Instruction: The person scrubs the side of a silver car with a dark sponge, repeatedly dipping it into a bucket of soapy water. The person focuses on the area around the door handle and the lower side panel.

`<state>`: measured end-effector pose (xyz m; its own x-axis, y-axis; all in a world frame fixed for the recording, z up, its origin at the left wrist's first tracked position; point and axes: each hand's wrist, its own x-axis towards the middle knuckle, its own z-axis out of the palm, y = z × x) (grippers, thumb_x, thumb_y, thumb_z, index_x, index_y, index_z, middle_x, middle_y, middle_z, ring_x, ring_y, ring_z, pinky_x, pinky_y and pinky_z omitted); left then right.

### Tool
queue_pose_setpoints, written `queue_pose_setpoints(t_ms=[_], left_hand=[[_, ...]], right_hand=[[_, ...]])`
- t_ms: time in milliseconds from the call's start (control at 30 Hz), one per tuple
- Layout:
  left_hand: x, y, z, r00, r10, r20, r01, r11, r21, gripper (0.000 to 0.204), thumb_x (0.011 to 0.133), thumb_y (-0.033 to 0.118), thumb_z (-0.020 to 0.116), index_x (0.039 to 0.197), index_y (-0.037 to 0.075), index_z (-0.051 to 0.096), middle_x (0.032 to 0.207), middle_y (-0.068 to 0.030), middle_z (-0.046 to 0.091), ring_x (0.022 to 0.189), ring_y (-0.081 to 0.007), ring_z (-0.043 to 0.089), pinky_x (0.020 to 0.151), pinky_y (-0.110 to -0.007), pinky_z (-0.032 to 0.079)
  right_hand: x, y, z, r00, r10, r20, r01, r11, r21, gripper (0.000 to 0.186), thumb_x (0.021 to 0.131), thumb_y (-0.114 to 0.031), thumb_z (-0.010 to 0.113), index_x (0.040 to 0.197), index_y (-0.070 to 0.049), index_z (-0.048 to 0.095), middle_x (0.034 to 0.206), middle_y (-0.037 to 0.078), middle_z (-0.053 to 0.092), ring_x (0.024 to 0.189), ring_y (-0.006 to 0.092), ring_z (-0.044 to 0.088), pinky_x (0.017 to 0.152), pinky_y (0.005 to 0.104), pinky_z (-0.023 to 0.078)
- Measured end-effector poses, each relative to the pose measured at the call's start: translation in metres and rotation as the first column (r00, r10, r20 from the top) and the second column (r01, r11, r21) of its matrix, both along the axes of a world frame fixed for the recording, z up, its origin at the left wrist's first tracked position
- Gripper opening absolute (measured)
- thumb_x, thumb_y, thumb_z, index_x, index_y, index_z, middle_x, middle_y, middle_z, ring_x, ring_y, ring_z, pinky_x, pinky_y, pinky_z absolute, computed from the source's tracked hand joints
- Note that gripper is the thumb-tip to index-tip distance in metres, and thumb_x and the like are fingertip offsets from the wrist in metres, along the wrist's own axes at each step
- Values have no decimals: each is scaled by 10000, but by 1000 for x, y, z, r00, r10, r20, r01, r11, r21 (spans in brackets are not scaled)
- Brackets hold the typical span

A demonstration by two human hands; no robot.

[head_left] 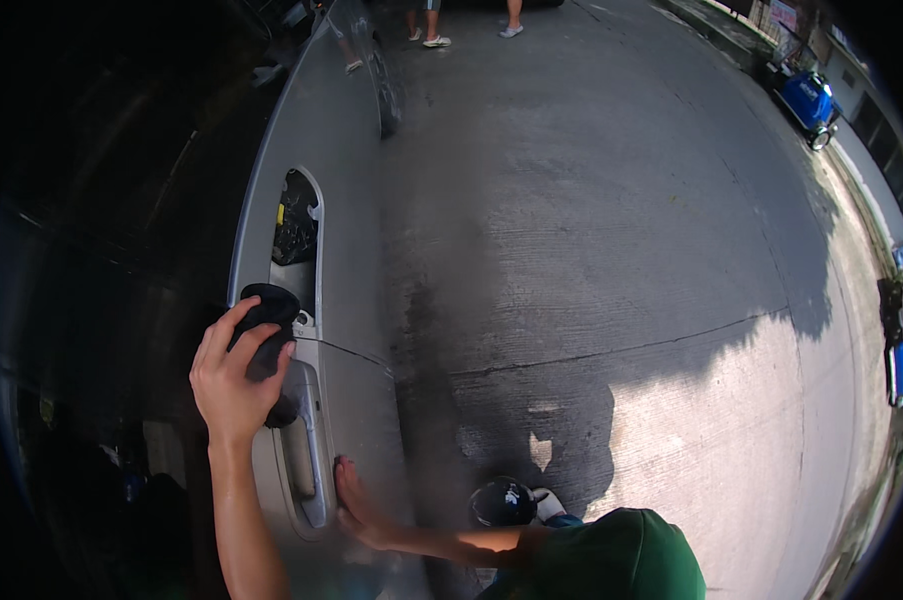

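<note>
The fingers of my left hand (236, 375) curl around a black object with a rounded, disc-like top (271, 298); its exact kind is unclear. It sits against the silver vehicle side (354, 240), just above a silver door handle (312, 430) in its recess. My right hand (359, 505) lies with fingers stretched against the panel, to the right of the handle, holding nothing visible. Beyond the black object is a long, rounded opening (296, 218) with a pale rim; crumpled black material and a bit of yellow show inside.
Grey concrete ground (591, 220) lies to the right, partly sunlit. A glossy black round thing (502, 502) is low down near a white shoe-like shape. Green cloth (641, 560) fills the lower right. Legs of people (434, 28) show far ahead; a blue vehicle (807, 100) stands at the right edge.
</note>
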<state>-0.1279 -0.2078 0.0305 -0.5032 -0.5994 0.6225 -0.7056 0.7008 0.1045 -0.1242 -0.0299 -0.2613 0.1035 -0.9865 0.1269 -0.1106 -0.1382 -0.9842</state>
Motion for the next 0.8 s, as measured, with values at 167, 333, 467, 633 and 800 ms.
queue_pose_setpoints(t_ms=[167, 333, 467, 633, 800], left_hand=[[-26, 5, 1, 998, -58, -25, 59, 998, 14, 247, 720, 81, 846, 945, 69, 745, 1255, -65, 689, 1081, -317, 684, 911, -402, 553], [7, -3, -1, 1000, -22, 14, 22, 1000, -14, 236, 702, 112, 856, 914, 87, 756, 1235, -35, 692, 1014, -294, 692, 871, -402, 562], [0, -3, 1, 1000, -11, -8, 11, 1000, 18, 233, 711, 132, 855, 917, 95, 752, 1233, -22, 693, 1007, -276, 693, 860, -387, 562], [-34, 0, -3, 996, -78, -40, 79, 997, 23, 234, 708, 135, 863, 911, 97, 754, 1233, -13, 699, 1005, -265, 696, 854, -376, 568], [6, -3, 1, 999, 24, 34, -24, 1000, 3, 233, 699, 151, 874, 892, 102, 754, 1215, -4, 705, 980, -254, 699, 839, -370, 573]], right_hand=[[-102, -176, -8, 981, -189, 47, 192, 980, -60, 706, 1100, -234, 405, 1645, -54, -8, 1710, 216, -94, 1589, 332, -74, 1267, 511, 29], [-8, -43, 16, 996, -7, 90, 3, 999, 41, 689, 1104, -272, 342, 1632, -5, -12, 1708, 223, -95, 1587, 356, -74, 1269, 486, 0], [22, 11, -23, 992, -99, 78, 103, 994, -42, 717, 1112, -371, 357, 1655, -135, -48, 1722, 138, -142, 1584, 353, -110, 1226, 621, 25], [-121, -186, -29, 965, -243, 102, 254, 961, -111, 723, 1113, -395, 349, 1651, -116, -45, 1724, 166, -87, 1583, 394, -46, 1231, 614, 61], [0, -37, 12, 995, -34, 92, 31, 999, 34, 735, 1112, -388, 349, 1647, -104, -67, 1722, 161, -111, 1583, 380, -79, 1232, 606, 52]])
